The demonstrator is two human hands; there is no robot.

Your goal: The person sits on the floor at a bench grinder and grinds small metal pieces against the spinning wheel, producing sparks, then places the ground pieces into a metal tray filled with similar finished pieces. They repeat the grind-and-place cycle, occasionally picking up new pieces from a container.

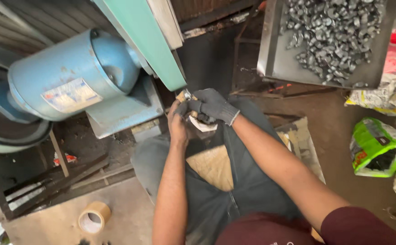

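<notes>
My right hand (pixel 212 105) wears a dark grey knit glove and is closed around a small shiny metal part (pixel 187 95), pressing it toward the lower edge of the green machine guard (pixel 161 59). My bare left hand (pixel 178 122) sits right beside it, fingers curled against the gloved fingers and the same small part. A bit of wood or card shows behind the part. Both hands are over my lap, which is covered by a dark apron (pixel 234 181).
A blue motor (pixel 71 75) sits at the left on a grey base. A metal tray (pixel 275 63) full of several small shiny metal parts (pixel 334 31) stands at the upper right. Green and white bags (pixel 375 147) lie right. A tape roll (pixel 93 217) rests on the floor.
</notes>
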